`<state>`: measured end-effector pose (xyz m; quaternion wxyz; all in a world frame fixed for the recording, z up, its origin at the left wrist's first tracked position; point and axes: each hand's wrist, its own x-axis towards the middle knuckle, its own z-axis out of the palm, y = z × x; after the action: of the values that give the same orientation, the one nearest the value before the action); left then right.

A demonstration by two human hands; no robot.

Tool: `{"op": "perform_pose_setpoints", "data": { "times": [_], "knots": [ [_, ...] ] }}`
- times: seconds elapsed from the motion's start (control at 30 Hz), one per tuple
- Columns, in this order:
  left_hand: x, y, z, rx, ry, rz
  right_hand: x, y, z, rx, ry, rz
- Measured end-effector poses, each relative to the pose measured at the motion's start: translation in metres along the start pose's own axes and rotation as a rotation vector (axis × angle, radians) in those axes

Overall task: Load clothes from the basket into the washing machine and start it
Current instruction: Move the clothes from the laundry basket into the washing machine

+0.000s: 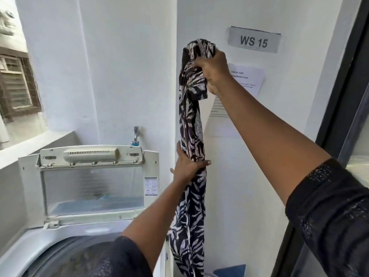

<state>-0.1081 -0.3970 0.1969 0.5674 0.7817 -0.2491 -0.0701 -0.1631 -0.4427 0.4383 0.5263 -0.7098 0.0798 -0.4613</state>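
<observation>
With the right hand [212, 72] raised, gripping the bunched top of the patterned garment [192, 124]; with the left hand [186, 166], clasping its middle; dangling it beside the wall [249, 176], just right of the washing machine [40, 242] and its upraised lid [91, 186].

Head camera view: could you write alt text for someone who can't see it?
A person's right hand holds a long black-and-white leaf-print garment up by its bunched top, while the left hand grips it lower down. It hangs right of a top-loading washing machine with its lid raised; a wall sign reads WS 15.
</observation>
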Motion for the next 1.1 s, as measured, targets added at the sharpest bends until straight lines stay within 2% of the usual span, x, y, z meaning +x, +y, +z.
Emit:
{"op": "perform_pose_setpoints", "data": {
  "times": [0.17,0.3,0.4,0.53,0.67,0.8,0.83,0.93,1.03,1.1],
  "knots": [
    [0.033,-0.002,-0.028,-0.165,0.088,-0.229,0.005,-0.010,-0.012,0.165,0.092,0.029],
    [0.056,0.003,-0.084,-0.254,0.057,-0.217,0.009,0.011,-0.031,0.012,0.236,-0.044],
    [0.058,0.015,-0.127,-0.314,0.039,-0.143,-0.005,0.027,-0.030,-0.025,0.206,-0.009],
    [0.060,0.039,-0.186,-0.239,0.066,0.101,-0.031,0.056,0.008,-0.127,0.031,0.144],
    [0.055,0.057,-0.237,-0.179,0.100,0.164,-0.068,0.080,0.070,-0.117,-0.272,0.294],
    [0.046,0.054,-0.269,-0.052,0.131,0.214,-0.110,0.101,0.135,-0.065,-0.679,0.473],
    [0.043,0.051,-0.274,0.000,0.142,0.230,-0.119,0.109,0.151,-0.098,-0.714,0.500],
    [0.040,0.037,-0.291,0.217,0.156,0.288,-0.147,0.132,0.203,-0.233,-0.647,0.466],
    [0.030,0.025,-0.296,0.469,0.137,0.365,-0.172,0.145,0.246,-0.143,-0.442,0.396],
    [0.025,0.012,-0.300,0.540,0.131,0.409,-0.185,0.150,0.265,-0.120,-0.365,0.357]
  ]
}}
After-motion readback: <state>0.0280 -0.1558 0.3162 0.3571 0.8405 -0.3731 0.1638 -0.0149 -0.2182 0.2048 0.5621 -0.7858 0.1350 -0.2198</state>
